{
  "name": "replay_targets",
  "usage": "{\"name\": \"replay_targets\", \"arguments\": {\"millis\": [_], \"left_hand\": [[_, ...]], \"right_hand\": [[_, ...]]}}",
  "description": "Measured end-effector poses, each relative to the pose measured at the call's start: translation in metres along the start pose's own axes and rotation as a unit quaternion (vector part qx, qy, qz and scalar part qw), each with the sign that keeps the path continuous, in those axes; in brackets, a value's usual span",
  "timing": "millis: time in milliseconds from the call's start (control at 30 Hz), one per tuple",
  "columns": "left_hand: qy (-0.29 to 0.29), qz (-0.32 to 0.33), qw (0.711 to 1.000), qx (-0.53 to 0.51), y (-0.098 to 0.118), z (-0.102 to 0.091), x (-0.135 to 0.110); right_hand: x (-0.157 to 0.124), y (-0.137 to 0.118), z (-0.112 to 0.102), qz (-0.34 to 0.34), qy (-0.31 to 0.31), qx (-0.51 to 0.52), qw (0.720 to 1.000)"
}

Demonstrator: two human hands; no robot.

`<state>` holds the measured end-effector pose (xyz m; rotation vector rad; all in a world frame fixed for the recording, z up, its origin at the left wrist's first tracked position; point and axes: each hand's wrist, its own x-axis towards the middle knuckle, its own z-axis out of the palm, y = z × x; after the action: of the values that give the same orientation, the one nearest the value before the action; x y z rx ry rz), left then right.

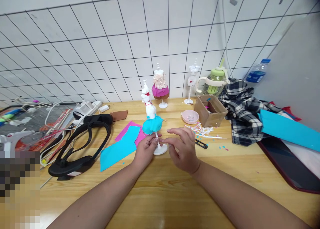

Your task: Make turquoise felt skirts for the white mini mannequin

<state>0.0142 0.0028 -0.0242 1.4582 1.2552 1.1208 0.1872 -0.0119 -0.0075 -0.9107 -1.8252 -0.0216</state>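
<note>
One head-worn view, forward and down across the wooden table (170, 192) toward tiled wall (155, 24)

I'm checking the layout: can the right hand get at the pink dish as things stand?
Probably yes: the pink dish sits open-topped just beyond the right hand, and nothing tall stands between them; only loose white strips lie near its front edge.

The nearest dress form (151, 111) stands between headset (75, 164) on left, bowl (190, 121) on right.

No legible text; blurred marks on the bottle label (255, 76)
</note>
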Motion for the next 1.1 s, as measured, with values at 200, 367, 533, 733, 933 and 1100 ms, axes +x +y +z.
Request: {"name": "replay_targets", "arguments": {"millis": [200, 367, 533, 733, 933, 1100], "left_hand": [[-0.008, -0.013, 1.000, -0.015, -0.001, 0.000, -0.001], [-0.022, -0.003, 1.000, -0.006, -0.002, 0.001, -0.003], [-0.035, 0.015, 0.998, 0.041, 0.002, 0.004, -0.006], [-0.057, 0.034, 0.997, 0.047, 0.004, 0.005, -0.007], [-0.036, 0.038, 0.998, 0.032, 0.002, 0.003, -0.006], [-0.053, -0.019, 0.992, -0.115, 0.002, 0.002, -0.003]], "right_hand": [[0.004, 0.004, 0.003, 0.042, -0.002, -0.009, 0.999], [0.002, -0.002, 0.005, -0.003, -0.071, -0.068, 0.995], [-0.001, -0.007, 0.005, -0.019, -0.059, -0.103, 0.993], [0.000, -0.007, 0.005, 0.002, -0.068, -0.113, 0.991], [-0.002, -0.010, 0.003, -0.025, -0.063, -0.056, 0.996], [0.015, -0.019, -0.022, -0.024, 0.085, 0.065, 0.994]]}}
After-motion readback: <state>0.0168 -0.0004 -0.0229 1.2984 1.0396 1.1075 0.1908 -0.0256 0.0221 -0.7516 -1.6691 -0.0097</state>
